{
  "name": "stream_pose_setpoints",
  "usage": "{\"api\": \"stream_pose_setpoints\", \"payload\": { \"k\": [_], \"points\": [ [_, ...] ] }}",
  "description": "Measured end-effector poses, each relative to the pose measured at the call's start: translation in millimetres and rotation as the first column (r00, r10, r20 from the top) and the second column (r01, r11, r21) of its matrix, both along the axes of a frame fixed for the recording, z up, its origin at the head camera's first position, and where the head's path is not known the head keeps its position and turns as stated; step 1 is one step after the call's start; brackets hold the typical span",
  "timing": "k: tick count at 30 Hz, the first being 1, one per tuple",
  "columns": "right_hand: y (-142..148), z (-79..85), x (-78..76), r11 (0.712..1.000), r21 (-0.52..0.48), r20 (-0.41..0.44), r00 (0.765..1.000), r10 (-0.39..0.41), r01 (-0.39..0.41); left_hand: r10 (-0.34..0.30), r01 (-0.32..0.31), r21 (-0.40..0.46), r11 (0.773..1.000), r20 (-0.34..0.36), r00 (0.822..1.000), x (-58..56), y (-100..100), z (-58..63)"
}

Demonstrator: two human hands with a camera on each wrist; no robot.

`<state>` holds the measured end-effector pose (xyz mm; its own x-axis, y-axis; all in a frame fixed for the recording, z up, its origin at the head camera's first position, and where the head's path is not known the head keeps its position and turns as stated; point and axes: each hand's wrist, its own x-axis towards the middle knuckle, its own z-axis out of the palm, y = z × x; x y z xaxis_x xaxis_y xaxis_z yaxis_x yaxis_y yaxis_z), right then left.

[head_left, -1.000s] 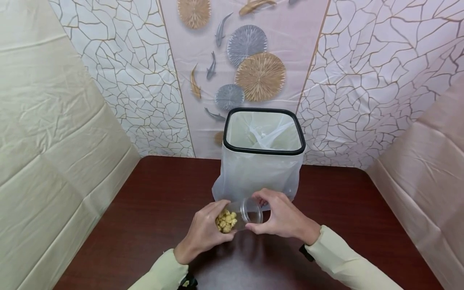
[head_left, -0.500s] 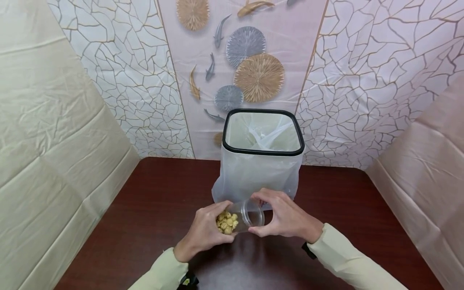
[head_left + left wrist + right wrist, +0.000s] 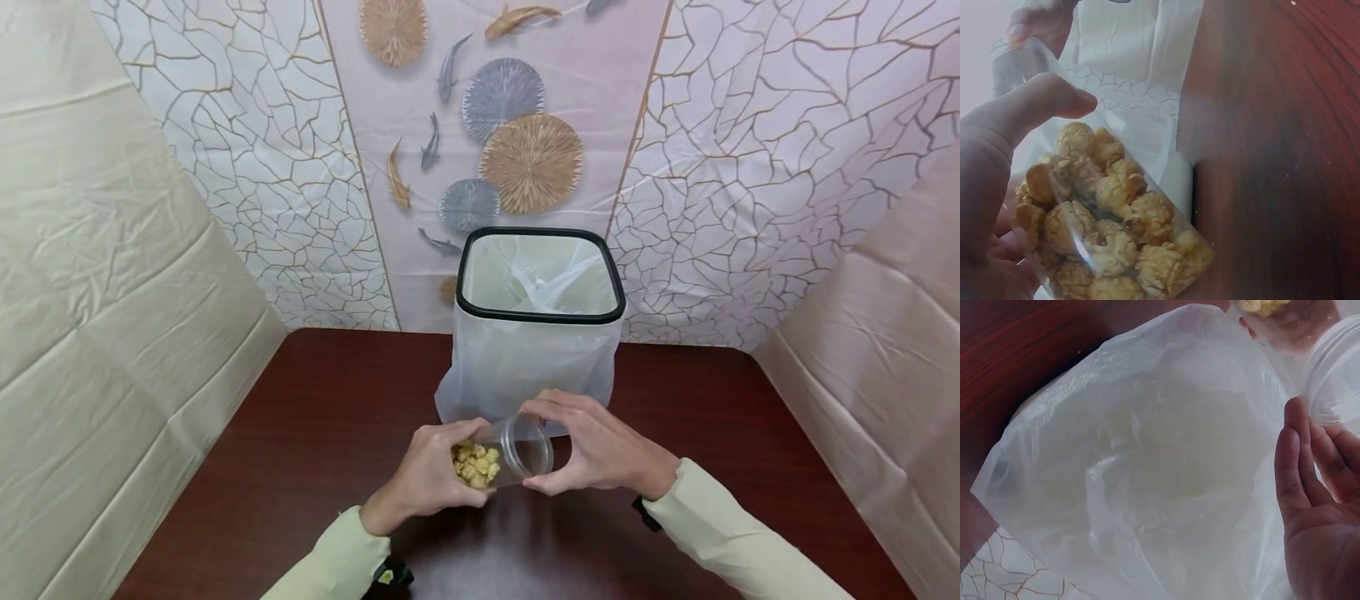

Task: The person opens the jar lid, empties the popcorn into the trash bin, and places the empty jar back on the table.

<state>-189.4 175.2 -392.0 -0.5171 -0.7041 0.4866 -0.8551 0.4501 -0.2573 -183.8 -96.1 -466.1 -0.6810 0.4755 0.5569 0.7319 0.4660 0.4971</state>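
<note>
A clear plastic jar (image 3: 507,435) lies on its side above the table, tilted, with caramel popcorn (image 3: 476,465) gathered toward its base on the left. My left hand (image 3: 426,469) grips the jar's base end. In the left wrist view the popcorn (image 3: 1107,231) fills the lower part of the jar, with the thumb across its wall. At the other end is a clear round lid (image 3: 534,450), pinched at its edge between the thumb and fingers of my right hand (image 3: 596,443). The right wrist view shows fingertips right at the ridged edge of the lid (image 3: 1335,378).
Just behind the hands stands a bin lined with a white bag, its body (image 3: 536,358) square with a black rim (image 3: 540,316). The dark red wooden table (image 3: 337,417) spreads to both sides. Patterned cloth (image 3: 292,167) hangs at the back and sides.
Both hands have shifted slightly right with the jar and lid. The head view has moved a little. The popcorn and the bin look the same.
</note>
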Motion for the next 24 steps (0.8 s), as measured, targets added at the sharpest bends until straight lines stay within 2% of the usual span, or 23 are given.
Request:
{"api": "stream_pose_setpoints", "payload": {
  "k": [5,8,10,12,15,20,24],
  "points": [
    [1,2.6,1.1,0.998,0.034,-0.082,0.996,0.047,-0.045,-0.084,0.084,0.005,0.996,0.101,0.991,-2.5,1,1.5],
    [1,4.8,2.9,0.994,0.084,-0.135,0.987,0.086,-0.075,-0.155,0.155,0.012,0.988,0.182,0.971,-4.2,-1,1.7],
    [2,6.6,4.5,0.988,0.121,-0.144,0.983,0.111,-0.094,-0.177,0.178,0.015,0.984,0.221,0.959,-5.3,-2,1.4],
    [4,8.1,6.2,0.983,0.155,-0.129,0.984,0.122,-0.101,-0.167,0.169,0.012,0.985,0.244,0.955,-5.7,-2,1.4],
    [7,11.5,8.5,0.979,0.187,-0.075,0.992,0.103,-0.087,-0.118,0.121,0.003,0.993,0.256,0.959,-6.0,-1,1.1],
    [9,15.6,10.2,0.983,0.183,0.038,0.999,-0.012,0.005,-0.058,0.06,0.0,0.998,0.243,0.968,-5.6,3,-0.7],
    [7,16.5,10.3,0.985,0.135,0.12,0.985,-0.125,0.109,-0.013,0.016,-0.016,1.0,0.198,0.98,-4.6,5,-2.5]
  ]
}}
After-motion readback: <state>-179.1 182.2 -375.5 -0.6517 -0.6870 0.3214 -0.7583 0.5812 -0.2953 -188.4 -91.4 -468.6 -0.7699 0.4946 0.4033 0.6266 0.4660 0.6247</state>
